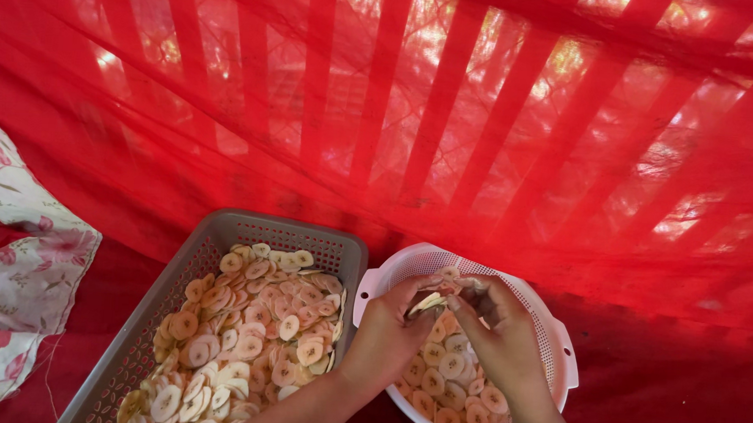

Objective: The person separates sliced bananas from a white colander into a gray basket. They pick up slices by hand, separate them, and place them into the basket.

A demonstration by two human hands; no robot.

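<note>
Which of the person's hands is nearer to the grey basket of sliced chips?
The left hand. It is over the white colander, just beside the grey basket. The right hand is on its far side, further from the basket.

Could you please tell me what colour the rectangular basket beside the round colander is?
Grey, seen in the head view: the rectangular basket is perforated grey plastic.

Left hand: the left hand was bare, with no glove, ring or bracelet to be seen.
Right hand: the right hand was likewise bare, with no glove and no ring showing.
Forearms: both were uncovered up to the lower edge of the view, with no sleeve or cuff showing.
Fingers: the nails were too small to make out.
</note>
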